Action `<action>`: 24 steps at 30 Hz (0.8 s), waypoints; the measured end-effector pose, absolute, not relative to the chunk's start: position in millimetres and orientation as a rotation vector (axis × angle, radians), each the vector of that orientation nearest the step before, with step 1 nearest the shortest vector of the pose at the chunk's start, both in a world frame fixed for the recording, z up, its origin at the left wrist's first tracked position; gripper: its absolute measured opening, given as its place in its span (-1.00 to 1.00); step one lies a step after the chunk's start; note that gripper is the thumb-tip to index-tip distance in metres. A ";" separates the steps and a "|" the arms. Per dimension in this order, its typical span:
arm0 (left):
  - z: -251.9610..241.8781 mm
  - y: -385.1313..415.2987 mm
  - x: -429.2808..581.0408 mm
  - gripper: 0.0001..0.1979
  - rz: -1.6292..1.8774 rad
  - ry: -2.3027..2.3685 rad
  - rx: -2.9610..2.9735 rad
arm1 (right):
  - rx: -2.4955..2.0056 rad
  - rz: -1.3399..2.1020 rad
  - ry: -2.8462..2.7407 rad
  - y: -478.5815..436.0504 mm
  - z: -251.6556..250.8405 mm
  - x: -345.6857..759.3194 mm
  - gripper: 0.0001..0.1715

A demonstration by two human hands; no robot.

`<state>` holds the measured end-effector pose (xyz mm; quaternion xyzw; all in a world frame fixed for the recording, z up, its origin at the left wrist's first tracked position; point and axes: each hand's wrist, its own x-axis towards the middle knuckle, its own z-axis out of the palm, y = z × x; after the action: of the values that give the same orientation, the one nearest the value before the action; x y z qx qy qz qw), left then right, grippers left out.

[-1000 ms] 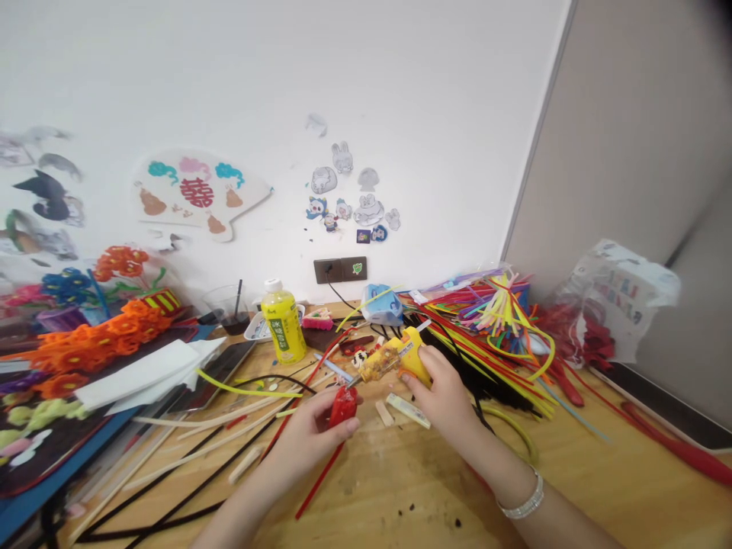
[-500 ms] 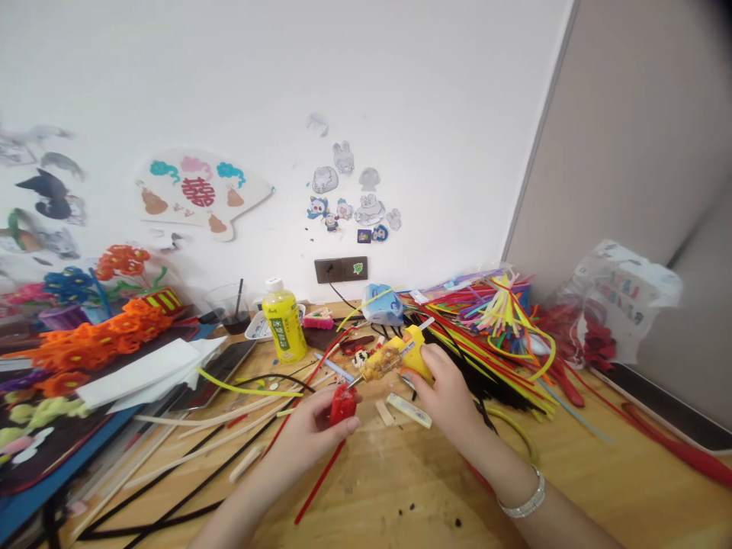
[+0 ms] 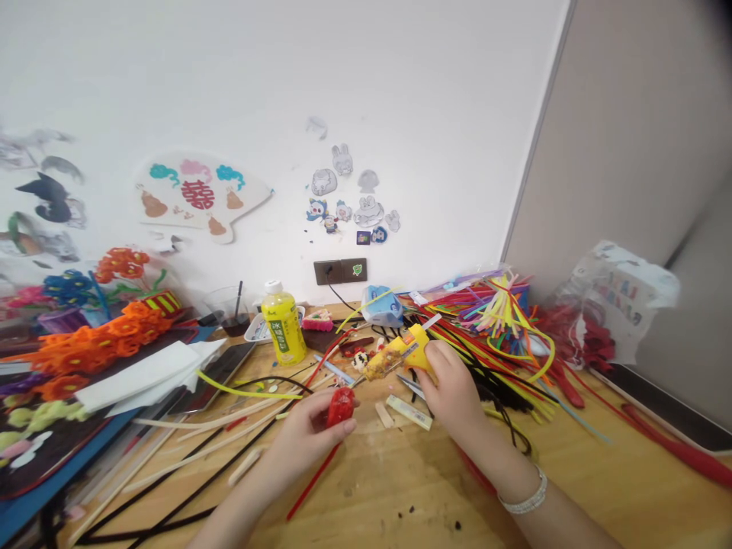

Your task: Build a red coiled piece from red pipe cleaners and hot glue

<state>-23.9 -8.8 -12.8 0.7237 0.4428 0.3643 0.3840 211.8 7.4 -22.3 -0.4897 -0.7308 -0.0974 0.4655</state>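
My left hand (image 3: 312, 431) holds a red pipe-cleaner bud (image 3: 341, 406) between fingers and thumb, and a red stem (image 3: 312, 488) runs from it down toward me. My right hand (image 3: 451, 396) grips a yellow hot glue gun (image 3: 396, 354), whose metal nozzle points left toward the bud, a short gap apart. A silver bracelet (image 3: 523, 499) circles my right wrist. A white glue stick (image 3: 408, 412) lies on the wooden table (image 3: 377, 488) just below the gun, near my right fingers.
Behind my right hand rises a heap of multicoloured pipe cleaners (image 3: 486, 324). A yellow bottle (image 3: 284, 322) stands at the back. Orange pipe-cleaner flowers (image 3: 97, 339) lie on a dark mat at left. Long sticks and black wires cross the table's left side. A plastic bag (image 3: 621, 301) sits at right.
The glue gun and my right hand have shifted slightly right, widening the gap between nozzle and red bud. My left hand stays nearly still, and the view has tilted slightly.
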 end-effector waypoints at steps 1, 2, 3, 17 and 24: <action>-12.5 -8.8 -24.5 -0.79 0.918 1.122 1.843 | -1.226 -0.270 -1.778 9.0 -22.6 212.8 -0.79; -12.0 -8.8 -25.1 -0.78 0.910 1.116 1.837 | -1.265 -0.293 -1.755 10.9 -23.0 213.8 -0.80; -11.5 -8.8 -25.5 -0.77 0.905 1.110 1.825 | -1.319 -0.300 -1.732 13.2 -23.6 214.7 -0.80; -11.1 -16.3 -20.5 -0.72 0.963 0.965 1.548 | -1.599 -0.025 -1.850 21.7 -51.0 200.7 -0.71; -8.6 -20.8 -12.9 -0.71 0.930 0.968 1.576 | -1.321 0.163 -1.907 6.6 -33.1 189.0 -0.96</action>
<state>-12.9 -20.8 -8.6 0.6546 0.4022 0.3862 0.5105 189.0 6.6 -33.1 -0.5213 -0.7528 0.0643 0.3967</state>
